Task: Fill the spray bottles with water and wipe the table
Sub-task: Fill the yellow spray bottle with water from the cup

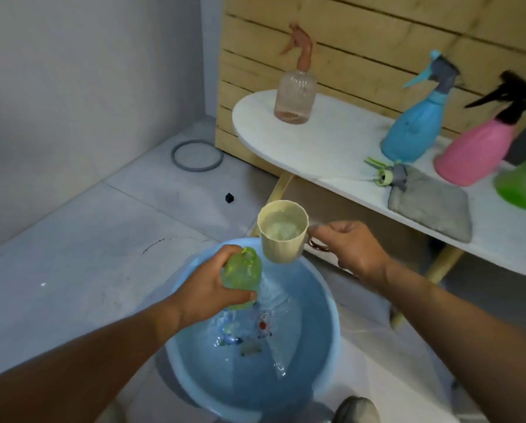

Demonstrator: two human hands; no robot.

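Observation:
My left hand point(208, 288) grips a small green bottle point(244, 271) with no spray head, its open neck up, above a blue basin point(325, 300) of water on the floor. My right hand point(351, 248) holds a cream cup point(283, 232) by its handle, just right of the bottle's mouth; there is water in the cup. On the white table point(341, 138) stand a clear pink spray bottle point(295, 93), a blue spray bottle point(417, 126), a pink spray bottle point(478, 151) with a black head and part of a green bottle point(524, 184). A grey cloth point(429, 203) and a loose green spray head point(383, 174) lie there too.
A wooden slat panel point(362, 41) stands behind the table. A grey ring point(197, 155) and a small black cube point(229, 197) lie on the tiled floor near the wall corner. A shoe tip point(358, 410) shows at the bottom edge beside the basin.

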